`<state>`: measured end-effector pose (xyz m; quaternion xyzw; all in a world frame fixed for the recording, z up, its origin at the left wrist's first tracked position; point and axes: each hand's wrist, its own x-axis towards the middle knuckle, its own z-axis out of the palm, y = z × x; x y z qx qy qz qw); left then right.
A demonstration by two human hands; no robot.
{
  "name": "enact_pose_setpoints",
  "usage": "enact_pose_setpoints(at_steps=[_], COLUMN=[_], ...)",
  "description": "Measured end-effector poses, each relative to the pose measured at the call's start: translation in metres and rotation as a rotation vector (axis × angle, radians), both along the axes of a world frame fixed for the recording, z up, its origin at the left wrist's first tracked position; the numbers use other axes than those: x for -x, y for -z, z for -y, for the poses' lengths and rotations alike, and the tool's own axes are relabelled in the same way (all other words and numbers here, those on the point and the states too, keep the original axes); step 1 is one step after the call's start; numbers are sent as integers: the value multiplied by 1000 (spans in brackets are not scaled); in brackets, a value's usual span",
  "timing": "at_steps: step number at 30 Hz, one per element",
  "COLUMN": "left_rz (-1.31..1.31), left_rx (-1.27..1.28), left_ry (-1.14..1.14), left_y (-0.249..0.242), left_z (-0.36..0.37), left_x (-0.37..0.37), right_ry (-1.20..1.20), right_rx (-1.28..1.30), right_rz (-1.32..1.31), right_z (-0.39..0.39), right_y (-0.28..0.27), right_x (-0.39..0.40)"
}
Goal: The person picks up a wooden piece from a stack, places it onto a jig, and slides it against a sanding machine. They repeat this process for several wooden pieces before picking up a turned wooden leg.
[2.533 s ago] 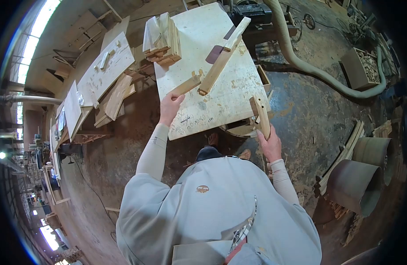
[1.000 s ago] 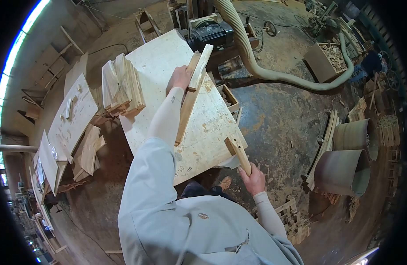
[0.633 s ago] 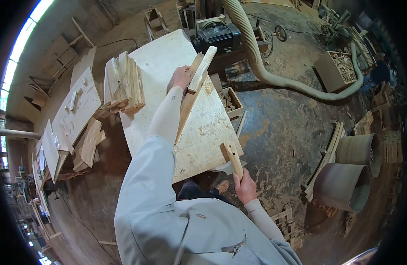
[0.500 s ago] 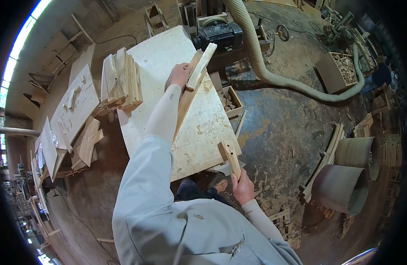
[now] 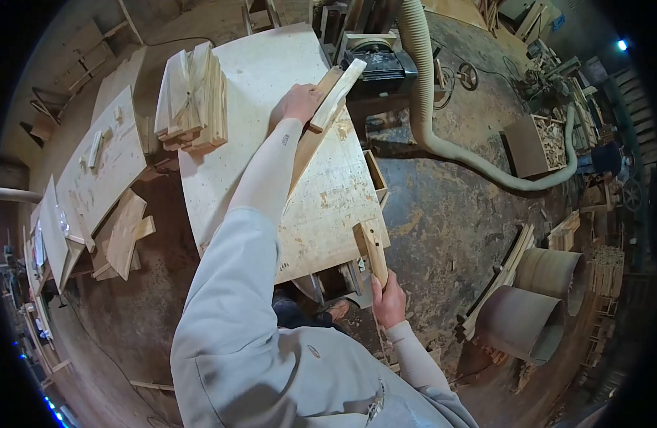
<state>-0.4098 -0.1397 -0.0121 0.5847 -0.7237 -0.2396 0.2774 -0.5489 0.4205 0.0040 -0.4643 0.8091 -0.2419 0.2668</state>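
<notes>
My left hand (image 5: 300, 103) is at the far part of the pale tabletop (image 5: 250, 71), its fingers on the edge of a long brown board (image 5: 308, 153). Whether they grip it is hard to tell. A lighter wooden strip (image 5: 339, 95) lies along the upper end of that board, beside the hand. Near the tabletop's right front corner, my right hand (image 5: 390, 299) is closed around the lower end of a short wooden piece (image 5: 375, 251) with dark holes. The upper end of this piece meets a small block at the table's corner.
Stacked boards (image 5: 193, 100) stand on the tabletop's left side. Beyond the table are a motor (image 5: 378, 70) and a thick hose (image 5: 442, 150). Farther right are a box of scraps (image 5: 532, 146) and two large cylinders (image 5: 521, 321). Another bench (image 5: 114, 157) is at the left.
The view has shifted, and the table and stacked boards appear slightly higher and farther left. Both hands keep nearly the same places against the wood.
</notes>
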Motion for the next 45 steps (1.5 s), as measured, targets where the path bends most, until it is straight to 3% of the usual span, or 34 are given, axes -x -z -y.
enact_pose_setpoints(at_steps=[6, 17, 45], left_rz=[-88, -19, 67], left_rx=[31, 56, 131], left_ry=[23, 64, 142], left_y=[-8, -2, -4], left_z=[35, 75, 85], left_x=[-4, 2, -7], right_ry=[7, 68, 100], right_rx=[-31, -41, 58], right_rz=[6, -48, -1], right_z=[42, 68, 76], right_y=[0, -6, -2], right_x=[-2, -9, -20])
